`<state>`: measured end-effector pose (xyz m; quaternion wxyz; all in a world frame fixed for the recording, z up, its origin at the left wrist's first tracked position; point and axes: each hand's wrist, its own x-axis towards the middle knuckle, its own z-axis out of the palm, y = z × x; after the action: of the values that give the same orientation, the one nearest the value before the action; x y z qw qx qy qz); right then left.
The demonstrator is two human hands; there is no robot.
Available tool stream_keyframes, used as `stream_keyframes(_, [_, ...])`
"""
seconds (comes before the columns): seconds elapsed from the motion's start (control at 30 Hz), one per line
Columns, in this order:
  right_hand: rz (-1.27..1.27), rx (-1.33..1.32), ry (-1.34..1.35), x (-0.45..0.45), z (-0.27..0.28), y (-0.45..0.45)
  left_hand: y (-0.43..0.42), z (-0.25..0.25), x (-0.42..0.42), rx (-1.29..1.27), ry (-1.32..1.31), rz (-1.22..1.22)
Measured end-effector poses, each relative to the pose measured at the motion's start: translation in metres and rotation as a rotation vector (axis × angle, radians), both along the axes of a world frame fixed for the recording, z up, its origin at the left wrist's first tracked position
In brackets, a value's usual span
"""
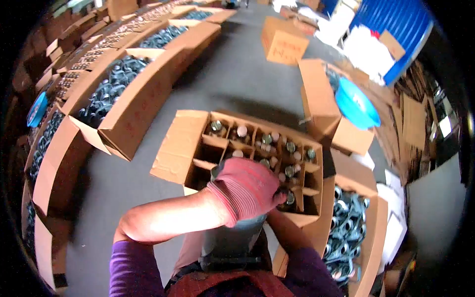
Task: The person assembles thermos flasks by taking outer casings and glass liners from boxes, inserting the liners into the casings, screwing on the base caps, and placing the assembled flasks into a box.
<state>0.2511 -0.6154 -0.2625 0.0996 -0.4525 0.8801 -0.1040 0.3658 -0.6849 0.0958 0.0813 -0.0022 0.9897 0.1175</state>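
Note:
My left hand (250,187), in a pinkish-red knit glove with a striped cuff, reaches across the near side of a divided carton (309,214). Its fingers look curled inward at the right; whatever they hold is hidden. My right hand (281,196) is mostly covered by the glove, with only a dark part showing beside it, so its fingers cannot be made out. Close to both hands, a glass bottle (290,198) stands in a compartment. Several more bottles (266,139) stand upright in the other compartments, some with pale tops. A carton flap (179,146) lies folded out to the left.
At right, an open carton (378,237) holds glass pieces (349,222). Beyond it, a blue basin (357,104) rests on another carton. A long row of cartons (143,116) filled with glassware runs along the left. A closed box (284,40) stands on the grey floor (222,79) ahead.

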Motion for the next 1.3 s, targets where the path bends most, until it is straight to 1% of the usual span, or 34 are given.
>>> stream_keyframes(0.03, [0.043,-0.017,-0.024,0.012,0.001,-0.017,-0.006,0.002,0.008,0.016,0.076,-0.068])
stream_keyframes(0.07, [0.092,-0.027,-0.065,0.024,0.001,-0.038,-0.016,0.024,0.017,0.015,-0.081,-0.133])
stream_keyframes(0.1, [0.134,-0.03,-0.092,0.033,0.008,-0.058,-0.037,0.003,0.026,0.328,0.04,-0.251])
stream_keyframes(0.13, [0.177,-0.02,-0.126,0.047,0.003,-0.079,-0.067,-0.041,0.031,0.633,0.163,-0.381])
stream_keyframes(0.2, [0.215,0.013,-0.155,0.064,0.002,-0.113,-0.079,-0.069,0.035,0.833,0.449,-0.475])
stream_keyframes(0.3, [0.231,0.057,-0.172,0.071,-0.007,-0.122,-0.054,-0.08,0.041,0.542,0.98,-0.315])
stream_keyframes(0.33, [0.227,0.067,-0.166,0.066,-0.007,-0.116,-0.045,-0.064,0.041,0.415,0.803,-0.231])
stream_keyframes(0.4, [0.212,0.09,-0.152,0.057,-0.009,-0.093,-0.024,-0.019,0.042,0.165,0.441,-0.058])
stream_keyframes(0.43, [0.197,0.103,-0.143,0.05,-0.01,-0.079,-0.021,-0.021,0.03,0.061,0.599,0.105])
stream_keyframes(0.47, [0.18,0.122,-0.127,0.042,-0.008,-0.06,-0.03,0.01,0.02,-0.008,0.309,0.278])
stream_keyframes(0.5, [0.159,0.136,-0.112,0.034,-0.004,-0.042,-0.046,0.029,0.011,0.151,0.259,0.399])
stream_keyframes(0.53, [0.137,0.159,-0.086,0.025,0.001,-0.023,-0.065,0.037,0.007,0.273,0.302,0.496])
stream_keyframes(0.6, [0.089,0.217,-0.034,0.008,0.009,0.018,-0.109,-0.008,-0.005,1.278,0.387,0.392])
stream_keyframes(0.67, [0.043,0.273,0.056,-0.009,0.028,0.049,-0.126,-0.051,0.002,1.461,0.45,0.188])
stream_keyframes(0.73, [0.011,0.286,0.231,-0.028,0.063,0.069,-0.133,-0.088,0.02,1.468,0.418,0.357])
stream_keyframes(0.77, [-0.009,0.261,0.328,-0.037,0.087,0.075,-0.159,-0.142,0.018,1.387,0.497,0.195])
stream_keyframes(0.8, [-0.041,0.161,0.364,-0.044,0.116,0.08,-0.151,-0.152,0.03,1.141,0.552,0.294])
stream_keyframes(0.87, [-0.089,-0.128,0.316,-0.054,0.187,0.082,-0.125,-0.153,0.035,2.377,0.373,0.401])
stream_keyframes(0.9, [-0.084,-0.301,0.252,-0.054,0.226,0.08,-0.114,-0.164,0.037,2.558,0.374,0.095])
stream_keyframes(0.93, [-0.063,-0.472,0.19,-0.053,0.266,0.078,-0.121,-0.213,0.025,2.553,0.31,0.349])
stream_keyframes(1.0, [-0.128,-0.503,-0.025,-0.042,0.335,0.07,-0.094,-0.254,0.005,2.205,0.474,0.387])
stream_keyframes(1.03, [-0.031,-0.562,0.012,-0.033,0.359,0.065,-0.077,-0.254,-0.005,2.164,0.511,0.378])
stream_keyframes(1.07, [0.07,-0.624,0.052,-0.021,0.376,0.06,-0.062,-0.244,-0.014,2.204,0.529,0.351])
stream_keyframes(1.1, [0.194,-0.63,0.223,-0.01,0.385,0.057,-0.052,-0.232,-0.023,2.246,0.544,0.318])
stream_keyframes(1.13, [0.342,-0.581,0.384,0.003,0.393,0.054,-0.044,-0.216,-0.029,2.288,0.564,0.268])
stream_keyframes(1.2, [0.634,-0.484,0.696,0.016,0.382,0.052,-0.041,-0.18,-0.042,2.345,0.602,0.184])
stream_keyframes(1.3, [0.911,-0.429,0.407,0.026,0.386,0.057,-0.063,-0.129,-0.062,2.383,0.65,0.097])
